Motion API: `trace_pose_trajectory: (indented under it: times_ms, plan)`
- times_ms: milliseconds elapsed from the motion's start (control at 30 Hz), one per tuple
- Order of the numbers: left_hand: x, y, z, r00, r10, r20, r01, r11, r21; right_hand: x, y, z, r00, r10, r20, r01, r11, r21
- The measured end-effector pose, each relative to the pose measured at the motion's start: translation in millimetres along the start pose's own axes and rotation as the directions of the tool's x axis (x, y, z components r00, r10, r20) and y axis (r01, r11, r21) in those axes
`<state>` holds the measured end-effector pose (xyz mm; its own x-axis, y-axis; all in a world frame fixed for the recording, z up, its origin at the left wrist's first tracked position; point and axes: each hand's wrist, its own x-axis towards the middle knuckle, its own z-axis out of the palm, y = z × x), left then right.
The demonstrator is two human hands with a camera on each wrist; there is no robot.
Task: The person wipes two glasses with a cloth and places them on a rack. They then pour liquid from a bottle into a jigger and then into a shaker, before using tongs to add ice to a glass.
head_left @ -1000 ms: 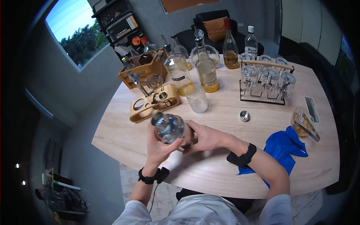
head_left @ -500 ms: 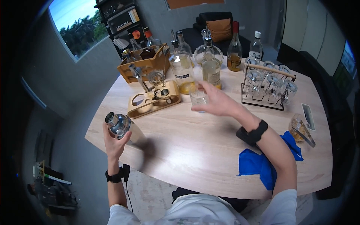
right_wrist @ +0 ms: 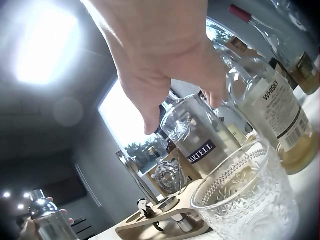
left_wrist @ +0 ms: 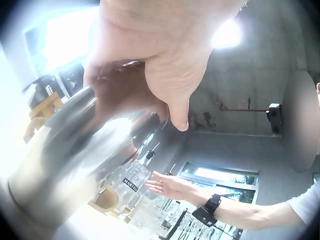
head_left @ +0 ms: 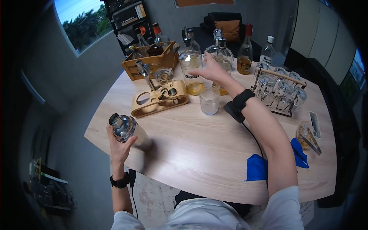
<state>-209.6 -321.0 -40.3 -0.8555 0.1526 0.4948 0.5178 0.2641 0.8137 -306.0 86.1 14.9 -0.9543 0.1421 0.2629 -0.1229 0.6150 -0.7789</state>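
Note:
My left hand (head_left: 119, 147) grips a silver cocktail shaker (head_left: 140, 136) near its shoulder, at the table's left front edge. The shaker leans, and its perforated strainer top is uncovered. My right hand (head_left: 216, 71) is stretched out among the bottles, its thumb apart from straight fingers. In the head view it overlaps the Martell bottle (head_left: 191, 63) and a clear whisky bottle (right_wrist: 280, 110) with a pourer; no grip on either shows. Just in front stands a patterned glass tumbler (head_left: 209, 104), below the right forearm's wrist camera side.
A bamboo tool stand (head_left: 161, 100) and a wooden bottle crate (head_left: 153, 65) are at left. Toward the right stand a rack of upturned glasses (head_left: 281, 90), a jar with tongs (head_left: 305, 138) and a blue cloth (head_left: 257, 167). A red-capped bottle (head_left: 244, 57) is at the back.
My hands have parted. The left carried the shaker left to the table edge; the right let go of it, passed over the tumbler and reached forward to the bottles.

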Motion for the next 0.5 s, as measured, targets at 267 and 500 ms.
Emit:
trace_pose_trajectory:
  times_ms: [267, 500]
  plan:
    - [-12, -15, -11, 0.998, -0.050, 0.027, 0.051, 0.998, -0.047, 21, 22, 22, 0.996, -0.056, -0.064, 0.059, 0.997, 0.046]
    - [-52, 15, 15, 0.712, 0.562, -0.422, -0.463, 0.826, 0.320, 12, 14, 10, 1.000, 0.026, -0.005, -0.027, 0.999, -0.028]
